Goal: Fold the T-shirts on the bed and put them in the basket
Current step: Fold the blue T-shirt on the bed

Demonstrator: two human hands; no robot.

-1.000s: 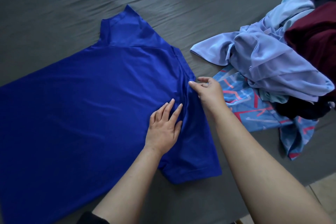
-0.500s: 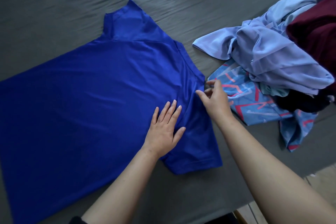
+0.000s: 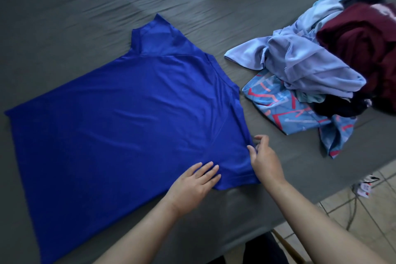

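Two bare hands are working at the near sleeve of a royal blue T-shirt (image 3: 132, 118) in the head view. That shirt is lying spread flat on the grey bed (image 3: 85, 6), its hem reaching toward 9 o'clock and its far sleeve pointing to 12 o'clock. The left hand (image 3: 194, 184) is resting palm down on the cloth at about 6 o'clock, fingers straight and lying flat on the fabric just inside the sleeve seam, holding nothing. The right hand (image 3: 264, 158) is sitting just beside it toward 3 o'clock, at the outer edge of the same sleeve; its thumb is touching the sleeve edge and its fingers are curling above the edge, but whether the grip is actually pinching the cloth I cannot tell. At 2 o'clock, apart from the blue shirt, a heap of unfolded clothes is lying on the bed: a pale lilac shirt (image 3: 300, 64) on top, a light blue shirt with pink lines (image 3: 285, 109) beneath it, and a maroon garment (image 3: 360, 40) at the far right. Tiled floor (image 3: 364, 210) is showing at 4 o'clock beyond the bed edge.
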